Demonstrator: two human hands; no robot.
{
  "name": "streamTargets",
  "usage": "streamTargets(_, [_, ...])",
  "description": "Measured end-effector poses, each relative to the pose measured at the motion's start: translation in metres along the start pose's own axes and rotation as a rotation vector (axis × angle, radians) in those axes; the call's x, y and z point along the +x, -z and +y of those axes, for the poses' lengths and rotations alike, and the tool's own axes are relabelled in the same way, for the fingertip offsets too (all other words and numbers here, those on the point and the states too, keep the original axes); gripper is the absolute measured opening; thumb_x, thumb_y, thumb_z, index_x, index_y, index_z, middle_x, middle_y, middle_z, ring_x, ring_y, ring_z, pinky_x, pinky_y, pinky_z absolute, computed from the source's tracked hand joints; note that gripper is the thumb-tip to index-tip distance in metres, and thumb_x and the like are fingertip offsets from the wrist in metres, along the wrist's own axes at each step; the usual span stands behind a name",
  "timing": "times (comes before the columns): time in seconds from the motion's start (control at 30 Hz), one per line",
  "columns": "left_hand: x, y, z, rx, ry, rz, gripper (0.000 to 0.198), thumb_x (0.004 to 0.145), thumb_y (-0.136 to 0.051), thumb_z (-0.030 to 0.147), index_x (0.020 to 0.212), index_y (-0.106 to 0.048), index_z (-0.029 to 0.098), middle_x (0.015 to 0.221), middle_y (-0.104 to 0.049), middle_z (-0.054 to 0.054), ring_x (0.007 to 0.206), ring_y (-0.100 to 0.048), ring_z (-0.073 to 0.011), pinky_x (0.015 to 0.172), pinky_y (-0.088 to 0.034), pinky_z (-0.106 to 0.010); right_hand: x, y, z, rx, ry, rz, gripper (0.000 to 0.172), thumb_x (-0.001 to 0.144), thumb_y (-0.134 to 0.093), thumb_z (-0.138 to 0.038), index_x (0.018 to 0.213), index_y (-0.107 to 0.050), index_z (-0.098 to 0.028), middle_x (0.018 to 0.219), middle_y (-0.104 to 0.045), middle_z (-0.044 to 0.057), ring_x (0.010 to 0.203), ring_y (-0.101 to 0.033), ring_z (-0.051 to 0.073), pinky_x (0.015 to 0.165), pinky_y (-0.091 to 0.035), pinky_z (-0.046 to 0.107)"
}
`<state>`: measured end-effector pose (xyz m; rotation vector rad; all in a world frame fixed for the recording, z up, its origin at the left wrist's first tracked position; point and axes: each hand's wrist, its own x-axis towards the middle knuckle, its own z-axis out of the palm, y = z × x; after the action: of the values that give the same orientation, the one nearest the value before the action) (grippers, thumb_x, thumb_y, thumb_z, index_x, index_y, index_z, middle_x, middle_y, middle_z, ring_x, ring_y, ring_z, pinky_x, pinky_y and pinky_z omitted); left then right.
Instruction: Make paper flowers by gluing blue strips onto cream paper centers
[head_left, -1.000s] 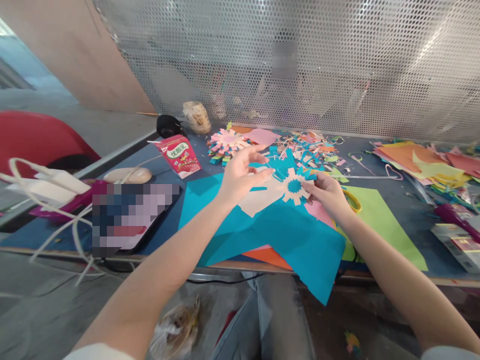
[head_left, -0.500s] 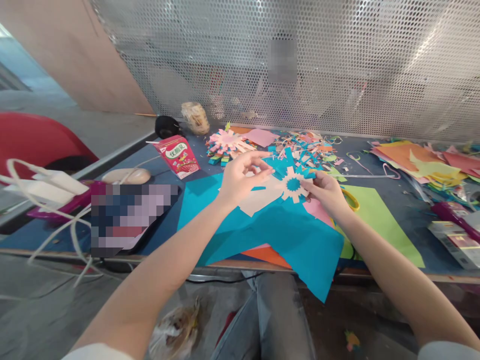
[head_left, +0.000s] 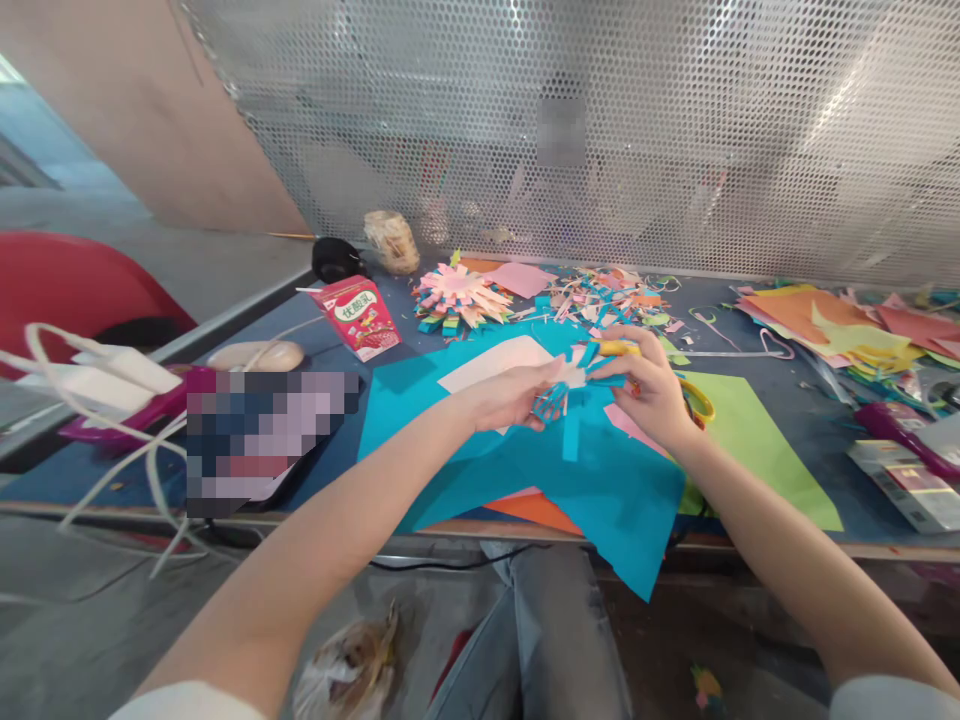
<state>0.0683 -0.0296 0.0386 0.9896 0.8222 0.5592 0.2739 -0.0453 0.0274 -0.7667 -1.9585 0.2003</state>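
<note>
My left hand and my right hand meet over a blue sheet of paper at the table's middle. Between them is a fringed paper flower, white with blue strips. The left fingers pinch its lower left edge. The right fingers grip its right side. Yellow-handled scissors lie partly hidden under my right hand. A pale pink sheet lies just behind my left hand.
A finished pink fringed flower and a heap of paper scraps lie further back. A red drink carton stands at the left. Stacked coloured sheets sit at the right, a green sheet beside my right arm. A perforated metal screen closes the far side.
Both hands have dropped lower and closer together. The paper flower has turned from lying flat and face-up to being held edge-on between the hands, with blue strips hanging down.
</note>
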Motion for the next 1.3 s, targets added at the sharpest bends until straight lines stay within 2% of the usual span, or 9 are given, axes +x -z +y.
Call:
streamTargets(0.07, [0.002, -0.001, -0.006, 0.025, -0.089, -0.014, 0.045, 0.050, -0.081, 0.052, 0.072, -0.065, 0.017, 0.059, -0.056, 0.000, 0.050, -0.052, -0.0098, 0.043, -0.042, -0.021, 0.000, 0.000, 0.001, -0.113, 0.035, -0.050, 0.018, 0.077, -0.053, -0.015, 0.086, -0.063, -0.026, 0.117, -0.054, 0.007, 0.116, -0.049, 0.023, 0.098, -0.041, 0.048])
streamTargets(0.2, [0.010, 0.007, -0.009, 0.061, -0.240, 0.150, 0.036, 0.054, -0.082, 0.044, 0.070, -0.064, 0.017, 0.057, -0.054, 0.002, 0.048, -0.048, -0.0068, 0.044, -0.041, -0.020, 0.005, 0.006, 0.003, -0.334, -0.091, -0.003, 0.029, 0.079, -0.057, -0.032, 0.108, -0.057, -0.025, 0.116, -0.057, 0.010, 0.116, -0.049, 0.027, 0.092, -0.045, 0.046])
streamTargets(0.3, [0.017, 0.016, -0.009, 0.066, -0.322, 0.275, 0.036, 0.058, -0.079, 0.048, 0.070, -0.063, 0.017, 0.058, -0.053, 0.002, 0.050, -0.049, -0.0073, 0.046, -0.040, -0.021, 0.009, 0.019, 0.008, -0.640, -0.377, -0.004, 0.039, 0.077, -0.059, -0.048, 0.103, -0.060, -0.020, 0.109, -0.059, 0.016, 0.108, -0.053, 0.033, 0.090, -0.043, 0.051])
streamTargets(0.43, [0.022, 0.023, -0.011, 0.200, -0.439, 0.382, 0.037, 0.065, -0.072, 0.053, 0.076, -0.066, 0.018, 0.056, -0.048, 0.003, 0.047, -0.043, -0.0068, 0.045, -0.036, -0.022, 0.009, 0.036, 0.020, -0.869, -0.869, -0.203, 0.055, 0.080, -0.046, -0.060, 0.100, -0.061, -0.011, 0.104, -0.061, 0.023, 0.102, -0.058, 0.038, 0.081, -0.046, 0.049])
streamTargets(0.6, [0.021, 0.024, -0.010, 0.265, -0.518, 0.472, 0.037, 0.068, -0.068, 0.055, 0.079, -0.064, 0.020, 0.056, -0.044, 0.003, 0.047, -0.039, -0.0074, 0.044, -0.032, -0.023, 0.011, 0.038, 0.033, -0.916, -1.050, -0.378, 0.077, 0.077, -0.038, -0.071, 0.112, -0.057, -0.005, 0.107, -0.062, 0.027, 0.103, -0.060, 0.038, 0.081, -0.047, 0.045])
streamTargets(0.77, [0.018, 0.023, -0.006, 0.405, -0.559, 0.596, 0.040, 0.071, -0.067, 0.050, 0.056, -0.046, 0.020, 0.052, -0.037, 0.004, 0.047, -0.039, -0.0083, 0.046, -0.032, -0.024, 0.022, 0.029, 0.043, -0.828, -1.044, -0.504, 0.084, 0.070, -0.031, -0.082, 0.100, -0.064, -0.011, 0.106, -0.065, 0.022, 0.100, -0.061, 0.038, 0.078, -0.047, 0.045])
streamTargets(0.93, [0.020, 0.027, -0.007, 0.496, -0.583, 0.616, 0.040, 0.074, -0.064, 0.048, 0.056, -0.042, 0.020, 0.051, -0.040, 0.004, 0.049, -0.042, -0.0090, 0.047, -0.034, -0.023, 0.027, 0.020, 0.035, -0.788, -0.977, -0.477, 0.068, 0.071, -0.043, -0.073, 0.099, -0.062, -0.015, 0.103, -0.066, 0.018, 0.098, -0.062, 0.035, 0.075, -0.047, 0.040])
streamTargets(1.1, [0.019, 0.025, -0.006, 0.429, -0.578, 0.603, 0.040, 0.075, -0.062, 0.048, 0.056, -0.043, 0.019, 0.051, -0.037, 0.005, 0.048, -0.039, -0.0078, 0.045, -0.033, -0.021, 0.019, 0.019, 0.020, -0.787, -0.888, -0.211, 0.059, 0.070, -0.055, -0.058, 0.105, -0.053, -0.010, 0.103, -0.060, 0.019, 0.094, -0.060, 0.033, 0.070, -0.046, 0.039])
streamTargets(1.3, [0.021, 0.022, -0.006, 0.356, -0.512, 0.592, 0.038, 0.081, -0.055, 0.043, 0.056, -0.040, 0.018, 0.051, -0.037, 0.004, 0.046, -0.037, -0.0070, 0.045, -0.033, -0.020, 0.010, 0.009, 0.011, -0.677, -0.527, 0.078, 0.034, 0.071, -0.057, -0.042, 0.091, -0.045, -0.018, 0.098, -0.054, 0.012, 0.086, -0.056, 0.025, 0.062, -0.044, 0.034])
